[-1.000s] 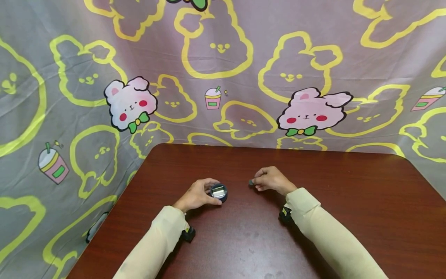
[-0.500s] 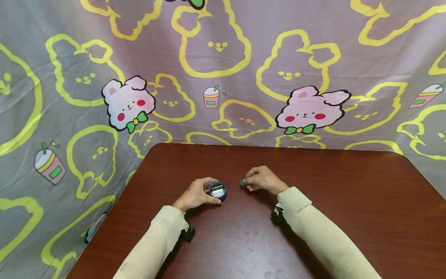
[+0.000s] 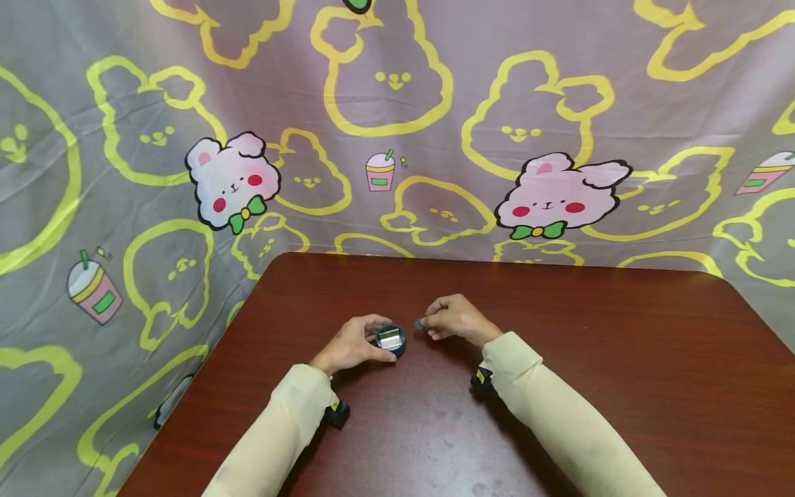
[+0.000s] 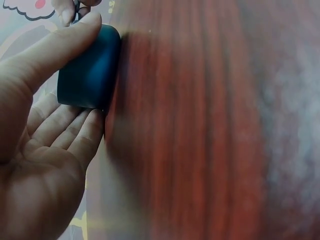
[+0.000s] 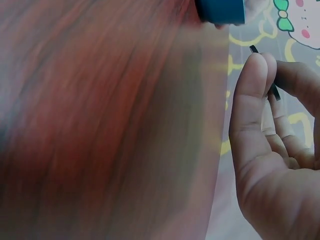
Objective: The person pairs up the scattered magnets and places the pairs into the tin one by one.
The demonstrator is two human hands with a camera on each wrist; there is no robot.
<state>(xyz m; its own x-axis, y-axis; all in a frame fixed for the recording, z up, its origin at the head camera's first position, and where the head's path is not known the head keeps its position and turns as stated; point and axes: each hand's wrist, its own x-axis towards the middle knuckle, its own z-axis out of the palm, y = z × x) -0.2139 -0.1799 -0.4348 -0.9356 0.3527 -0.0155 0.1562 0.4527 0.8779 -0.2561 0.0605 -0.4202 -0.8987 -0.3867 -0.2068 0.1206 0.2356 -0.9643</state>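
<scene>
My left hand holds a round dark blue object between thumb and fingers on the table. Its top carries a shiny silver rectangular part; I cannot tell its kind. In the left wrist view its smooth blue side shows, thumb along one side and fingers at the other. Just to the right, my right hand pinches a small thin dark flat piece between thumb and index finger. The right wrist view shows that piece edge-on, mostly covered by the fingertips. Piece and round object are a short gap apart.
Both hands work over a glossy reddish-brown wooden table. A patterned cloth with bunny drawings hangs behind the table and along its left side. Each wrist wears a small black camera unit.
My right hand has moved left with the thin flat piece, closing in on the round blue object. The left hand and the round object have stayed in place.
</scene>
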